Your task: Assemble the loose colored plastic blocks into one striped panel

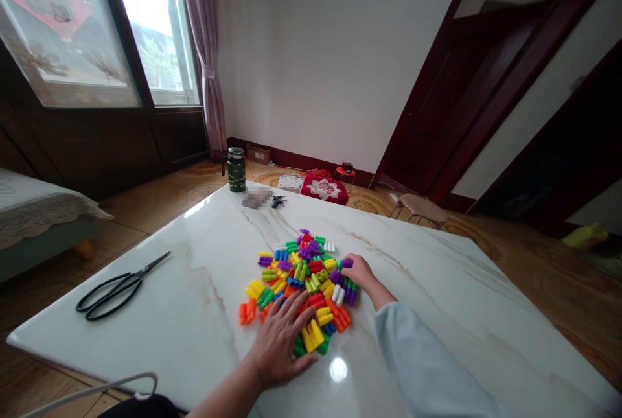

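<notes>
Colourful plastic pieces (313, 284) lie heaped on the counter (204, 230), well in from its far edge. The left hand (278, 343) spreads its fingers over the heap's near side, gripping nothing visible; the right hand (362, 273) pinches a purple piece (346, 263) at the right side.

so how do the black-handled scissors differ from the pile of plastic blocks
The scissors have black handles, while the plastic blocks are many bright colours. The scissors lie alone as one tool; the blocks form a heap of many pieces. The left hand rests on the blocks, but neither hand touches the scissors. Both lie on the white, veined table.
</notes>
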Demonstrator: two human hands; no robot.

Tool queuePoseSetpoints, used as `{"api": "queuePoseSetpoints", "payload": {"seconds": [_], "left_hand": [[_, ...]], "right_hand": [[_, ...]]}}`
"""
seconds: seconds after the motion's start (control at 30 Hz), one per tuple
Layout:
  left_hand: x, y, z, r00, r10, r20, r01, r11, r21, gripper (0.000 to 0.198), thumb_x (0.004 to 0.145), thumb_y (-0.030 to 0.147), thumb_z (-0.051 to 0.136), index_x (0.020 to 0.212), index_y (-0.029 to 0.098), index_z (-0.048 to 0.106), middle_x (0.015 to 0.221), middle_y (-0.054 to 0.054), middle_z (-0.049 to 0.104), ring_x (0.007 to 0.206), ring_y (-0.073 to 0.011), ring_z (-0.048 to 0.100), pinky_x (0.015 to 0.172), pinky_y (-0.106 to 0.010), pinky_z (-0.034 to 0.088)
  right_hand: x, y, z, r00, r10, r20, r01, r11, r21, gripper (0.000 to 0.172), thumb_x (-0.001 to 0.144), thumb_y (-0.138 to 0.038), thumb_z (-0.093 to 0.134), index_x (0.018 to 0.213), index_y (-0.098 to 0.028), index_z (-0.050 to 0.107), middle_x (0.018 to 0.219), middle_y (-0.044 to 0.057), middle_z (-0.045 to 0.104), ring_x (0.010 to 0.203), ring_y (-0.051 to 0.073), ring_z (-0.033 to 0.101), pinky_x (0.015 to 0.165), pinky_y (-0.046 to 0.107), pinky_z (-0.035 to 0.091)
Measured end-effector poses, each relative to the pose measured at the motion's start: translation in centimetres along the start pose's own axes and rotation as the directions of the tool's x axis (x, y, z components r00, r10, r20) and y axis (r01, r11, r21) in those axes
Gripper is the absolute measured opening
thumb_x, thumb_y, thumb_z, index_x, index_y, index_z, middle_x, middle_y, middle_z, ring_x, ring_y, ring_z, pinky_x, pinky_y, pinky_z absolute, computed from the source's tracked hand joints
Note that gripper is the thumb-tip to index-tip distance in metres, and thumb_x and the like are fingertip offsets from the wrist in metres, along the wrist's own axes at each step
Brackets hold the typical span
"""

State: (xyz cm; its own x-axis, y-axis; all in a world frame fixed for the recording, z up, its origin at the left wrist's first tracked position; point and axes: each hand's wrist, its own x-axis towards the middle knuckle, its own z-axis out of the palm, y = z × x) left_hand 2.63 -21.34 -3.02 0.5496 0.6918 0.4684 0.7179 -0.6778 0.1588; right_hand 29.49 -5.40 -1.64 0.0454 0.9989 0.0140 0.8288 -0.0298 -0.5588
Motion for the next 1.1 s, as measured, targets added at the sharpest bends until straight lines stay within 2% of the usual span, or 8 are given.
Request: {"api": "queuePoseSetpoints", "payload": {"seconds": [0.13, 0.27, 0.47, 0.57, 0.63, 0.7, 0.87, 1.1], "left_hand": [[0.0, 0.0, 0.0, 1.0, 0.001, 0.01, -0.001, 1.0, -0.003, 0.076, 0.081, 0.065, 0.048, 0.145, 0.027, 0.034, 0.152, -0.009, 0.033, 0.134, -0.0312, 0.037, 0.108, -0.049, 0.03], [0.0, 0.1, -0.1, 1.0, -0.004, 0.014, 0.004, 1.0, -0.01, 0.075, 0.082, 0.065, 0.047, 0.145, 0.027, 0.035, 0.151, -0.008, 0.034, 0.135, -0.0309, 0.037, 0.108, -0.048, 0.03], [0.0, 0.2, -0.2, 1.0, -0.013, 0.001, 0.013, 1.0, -0.018, 0.073, 0.081, 0.064, 0.048, 0.144, 0.029, 0.037, 0.15, -0.008, 0.036, 0.133, -0.0315, 0.038, 0.108, -0.048, 0.029], [0.0, 0.1, -0.1, 1.0, -0.015, -0.014, 0.015, 1.0, -0.009, 0.073, 0.081, 0.064, 0.049, 0.144, 0.03, 0.036, 0.149, -0.007, 0.039, 0.131, -0.0315, 0.04, 0.108, -0.048, 0.029], [-0.1, 0.0, 0.0, 1.0, -0.01, -0.019, 0.01, 1.0, -0.004, 0.073, 0.08, 0.063, 0.05, 0.144, 0.03, 0.036, 0.148, -0.008, 0.04, 0.131, -0.0315, 0.041, 0.108, -0.048, 0.029], [-0.1, 0.0, 0.1, 1.0, -0.004, -0.009, 0.004, 1.0, -0.001, 0.073, 0.081, 0.063, 0.05, 0.145, 0.03, 0.035, 0.149, -0.008, 0.038, 0.132, -0.0316, 0.04, 0.108, -0.048, 0.029], [-0.2, -0.1, 0.3, 1.0, -0.003, 0.022, 0.002, 1.0, 0.02, 0.073, 0.082, 0.063, 0.047, 0.146, 0.029, 0.033, 0.152, -0.008, 0.033, 0.134, -0.0321, 0.038, 0.108, -0.05, 0.03], [-0.2, -0.1, 0.2, 1.0, 0.01, 0.01, -0.01, 0.999, 0.049, 0.073, 0.083, 0.064, 0.047, 0.145, 0.031, 0.033, 0.152, -0.007, 0.032, 0.134, -0.0312, 0.038, 0.107, -0.049, 0.031]], "right_hand": [[0.3, 0.1, -0.6, 0.998, 0.035, -0.061, -0.031, 0.997, 0.065, 0.025, 0.06, -0.013, 0.057, 0.083, -0.017, 0.065, 0.079, 0.003, 0.069, 0.076, 0.017, 0.062, 0.067, 0.024, 0.046], [-0.4, -1.0, -1.4, 0.999, 0.005, -0.054, 0.002, 0.992, 0.128, 0.022, 0.061, -0.012, 0.057, 0.08, -0.017, 0.066, 0.077, 0.002, 0.069, 0.072, 0.016, 0.063, 0.064, 0.023, 0.047], [-1.9, -5.0, -2.9, 0.969, -0.22, 0.111, 0.149, 0.883, 0.446, 0.026, 0.073, -0.031, 0.062, 0.093, -0.016, 0.067, 0.085, 0.004, 0.071, 0.075, 0.017, 0.065, 0.067, 0.028, 0.05], [-1.6, -5.1, -3.4, 0.966, -0.249, 0.062, 0.238, 0.96, 0.148, 0.019, 0.072, -0.016, 0.06, 0.088, -0.018, 0.07, 0.09, 0.004, 0.07, 0.083, 0.017, 0.063, 0.076, 0.028, 0.048], [-1.3, -4.4, -3.2, 0.961, -0.27, 0.068, 0.276, 0.953, -0.125, 0.032, 0.067, -0.003, 0.053, 0.087, -0.02, 0.071, 0.096, 0.004, 0.069, 0.092, 0.018, 0.061, 0.082, 0.027, 0.045], [-0.9, -3.4, -2.8, 0.946, -0.292, 0.139, 0.32, 0.904, -0.283, 0.046, 0.064, 0.004, 0.048, 0.093, -0.022, 0.071, 0.101, 0.004, 0.069, 0.101, 0.019, 0.058, 0.085, 0.026, 0.042], [-0.5, -2.1, -1.9, 0.914, -0.322, 0.246, 0.395, 0.842, -0.367, 0.055, 0.066, 0.004, 0.046, 0.109, -0.023, 0.067, 0.108, 0.004, 0.066, 0.106, 0.02, 0.056, 0.086, 0.024, 0.041], [-1.2, -1.6, -2.2, 0.885, -0.368, 0.286, 0.465, 0.734, -0.495, 0.042, 0.078, -0.003, 0.046, 0.114, -0.019, 0.061, 0.113, 0.01, 0.06, 0.108, 0.021, 0.052, 0.087, 0.027, 0.04]]}}
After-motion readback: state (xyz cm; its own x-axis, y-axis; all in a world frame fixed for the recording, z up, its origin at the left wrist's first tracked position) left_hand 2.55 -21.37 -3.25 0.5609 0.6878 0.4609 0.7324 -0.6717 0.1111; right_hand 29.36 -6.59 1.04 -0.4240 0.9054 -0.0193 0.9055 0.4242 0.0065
